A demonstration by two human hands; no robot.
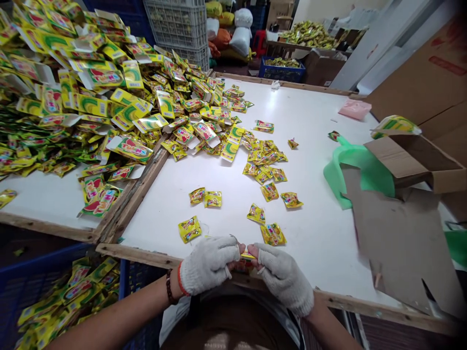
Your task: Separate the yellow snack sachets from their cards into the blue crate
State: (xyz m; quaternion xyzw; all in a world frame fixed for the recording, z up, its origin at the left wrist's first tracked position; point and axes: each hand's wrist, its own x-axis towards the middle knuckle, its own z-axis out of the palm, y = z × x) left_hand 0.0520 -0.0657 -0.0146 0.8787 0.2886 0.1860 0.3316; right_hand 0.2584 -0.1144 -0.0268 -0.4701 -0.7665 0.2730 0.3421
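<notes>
My left hand (211,265) and my right hand (282,272), in white knit gloves with bare fingertips, meet at the table's front edge. Between them they pinch a small yellow carton (248,254), mostly hidden behind the fingers. Just beyond my right hand lie yellow candy sachets, the nearest one (273,234) close to its fingers. Past my left hand is another sachet (189,229), with two more side by side a little farther off.
A large heap of yellow and green cartons (98,104) covers the left, by a wooden divider (134,194). At right are a green scoop (337,170), cardboard pieces (404,243) and an open cardboard box (448,182). A blue crate (22,277) holding cartons stands lower left.
</notes>
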